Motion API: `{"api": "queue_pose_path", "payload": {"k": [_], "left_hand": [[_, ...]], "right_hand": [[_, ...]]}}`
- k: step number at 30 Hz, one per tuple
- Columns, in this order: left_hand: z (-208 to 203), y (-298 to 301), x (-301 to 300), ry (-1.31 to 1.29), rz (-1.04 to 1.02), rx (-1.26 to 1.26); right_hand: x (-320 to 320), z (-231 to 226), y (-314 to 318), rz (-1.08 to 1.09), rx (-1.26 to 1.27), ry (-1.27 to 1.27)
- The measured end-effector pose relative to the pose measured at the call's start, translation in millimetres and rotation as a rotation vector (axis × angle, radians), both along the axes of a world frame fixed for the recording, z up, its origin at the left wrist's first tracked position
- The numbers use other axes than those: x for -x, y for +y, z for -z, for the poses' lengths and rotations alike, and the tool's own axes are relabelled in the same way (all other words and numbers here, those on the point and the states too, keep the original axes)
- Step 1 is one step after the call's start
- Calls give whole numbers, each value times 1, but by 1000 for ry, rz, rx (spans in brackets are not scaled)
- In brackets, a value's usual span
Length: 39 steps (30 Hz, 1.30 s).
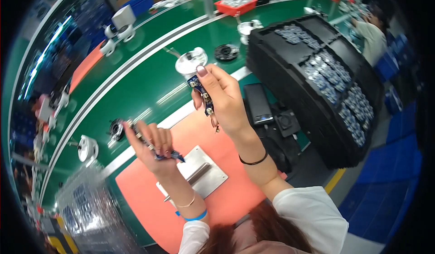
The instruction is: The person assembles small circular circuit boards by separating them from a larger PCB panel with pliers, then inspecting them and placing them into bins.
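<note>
Fingers [205, 72] (right) pinch board [202, 95] — left likewise.

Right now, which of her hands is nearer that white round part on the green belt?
Right. The right hand, holding a blue circuit strip, is just beside the white round part; the left hand is lower, over the orange mat.

The person is wearing a white short-sleeved top, its sleeves ending above the elbows. The left hand [154, 147] is showing a thin pale bracelet at the wrist and, further up the forearm, a blue band. The right hand [224, 102] is wearing a thin black band (like a hair tie) around the wrist, and its thumbnail is looking polished in a muted pinkish tone.
</note>
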State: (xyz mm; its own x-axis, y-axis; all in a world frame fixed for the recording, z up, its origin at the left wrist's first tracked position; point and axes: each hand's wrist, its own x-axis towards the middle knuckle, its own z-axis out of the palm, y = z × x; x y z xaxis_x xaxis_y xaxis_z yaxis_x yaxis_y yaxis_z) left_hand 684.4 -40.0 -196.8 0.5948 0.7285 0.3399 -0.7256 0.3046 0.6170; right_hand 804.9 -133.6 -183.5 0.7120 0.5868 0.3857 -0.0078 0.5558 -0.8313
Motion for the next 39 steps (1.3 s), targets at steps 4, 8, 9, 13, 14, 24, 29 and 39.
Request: {"api": "queue_pose_path", "payload": {"k": [4, 8, 9, 13, 14, 24, 29, 39], "left_hand": [[3, 2, 4, -7, -47, 15], [2, -3, 7, -28, -43, -35], [-1, -6, 6, -27, -66, -55], [-4, 0, 22, -59, -131, -106], [-5, 1, 24, -84, -120, -115], [-3, 8, 28, -125, -184, -27], [-2, 10, 25, -97, -211, 1], [-1, 10, 20, -101, -188, 19]], "right_hand": [[-32, -9, -16, 504, 82, -316], [-115, -56, -49, 943, 437, -533], [-144, -63, -61, 1090, 548, -564], [-250, -45, -104, 1113, 1065, -502], [-276, -32, -120, 1078, 1129, -459], [-304, 11, -160, 957, 1553, -60], [-295, 9, -149, 933, 1682, -14], [-310, 19, -147, 953, 1744, -109]]}}
